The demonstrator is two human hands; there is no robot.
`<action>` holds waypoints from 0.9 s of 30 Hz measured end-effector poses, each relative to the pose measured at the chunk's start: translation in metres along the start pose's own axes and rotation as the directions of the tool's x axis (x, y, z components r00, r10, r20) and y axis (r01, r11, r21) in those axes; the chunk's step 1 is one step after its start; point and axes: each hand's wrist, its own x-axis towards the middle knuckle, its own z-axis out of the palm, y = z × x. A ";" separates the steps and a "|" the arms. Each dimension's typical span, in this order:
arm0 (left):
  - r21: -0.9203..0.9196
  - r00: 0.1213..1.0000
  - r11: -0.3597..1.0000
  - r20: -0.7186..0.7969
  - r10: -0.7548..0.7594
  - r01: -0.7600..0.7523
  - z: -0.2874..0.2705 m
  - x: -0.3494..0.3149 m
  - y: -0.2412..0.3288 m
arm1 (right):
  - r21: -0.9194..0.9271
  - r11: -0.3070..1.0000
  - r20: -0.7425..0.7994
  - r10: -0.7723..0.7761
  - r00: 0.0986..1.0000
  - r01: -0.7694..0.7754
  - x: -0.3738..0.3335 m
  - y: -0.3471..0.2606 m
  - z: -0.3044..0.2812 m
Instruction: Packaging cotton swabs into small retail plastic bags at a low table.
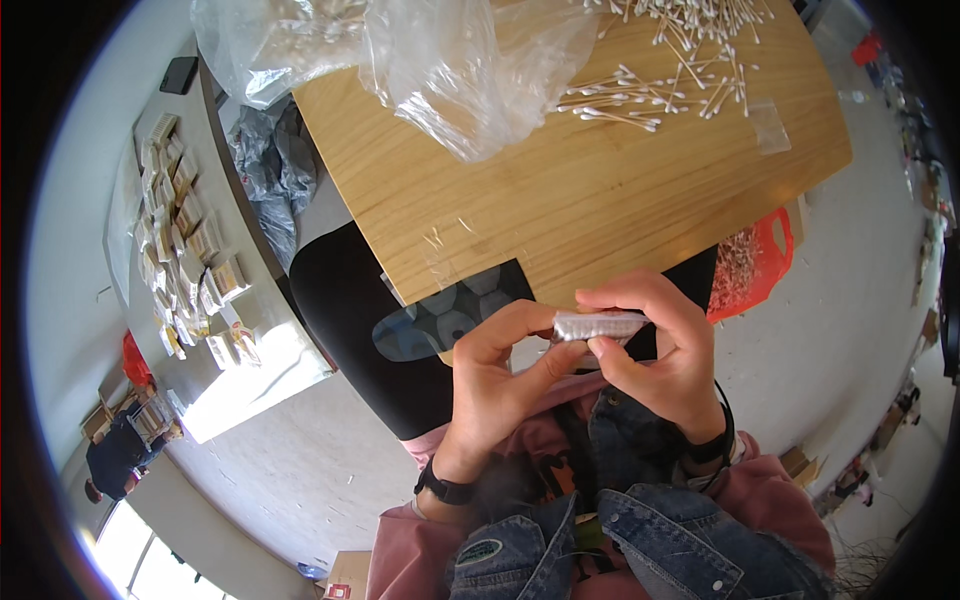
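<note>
A small clear pack of cotton swabs [603,327], its white tips showing along one side, is held level in front of my chest. My left hand [500,375] pinches its left end between thumb and forefinger. At the other end, the thumb and fingers of my right hand [668,345] grip it in the same way. Both hands are just past the near edge of the wooden table [600,215]. Loose cotton swabs [650,95] lie scattered on the table's far side, beside a crumpled clear plastic bag [450,75].
A red bag [775,265] of loose swabs hangs or stands below the table's right side. On a side table [270,370] at left lie many small packs [180,245] and a dark phone [179,75]. Another person [115,455] is far left. A clear strip [769,127] lies at the table's right.
</note>
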 end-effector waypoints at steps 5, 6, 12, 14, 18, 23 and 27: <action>0.270 0.938 0.899 0.060 0.342 -0.345 -0.003 0.007 -0.002 | 0.002 1.000 0.023 -0.007 1.000 0.007 -0.001 0.007 -0.013; 0.274 0.937 0.897 0.059 0.344 -0.347 -0.003 0.008 -0.001 | 0.006 1.000 0.024 -0.011 1.000 0.011 0.000 0.009 -0.014; 0.616 0.852 0.639 0.105 0.512 -0.460 0.001 0.024 -0.005 | 0.006 0.997 -0.026 0.079 0.996 -0.079 0.001 0.025 -0.009; 0.466 0.920 0.829 -0.073 0.384 -0.309 0.008 0.025 -0.008 | 0.016 1.000 -0.087 -0.016 0.996 0.018 0.005 0.035 -0.002; 0.373 0.946 0.887 -0.066 0.316 -0.271 0.004 0.031 -0.022 | 0.084 0.995 -0.062 -0.038 0.997 0.043 0.012 0.035 0.002; 0.382 0.930 0.879 -0.109 0.350 -0.286 0.007 0.029 -0.027 | 0.331 0.915 -0.008 0.248 0.969 -0.231 0.007 0.034 -0.001; 0.505 0.863 0.780 -0.125 0.490 -0.370 0.015 0.025 -0.033 | 0.268 0.956 -0.012 0.128 0.992 -0.120 0.004 0.040 0.001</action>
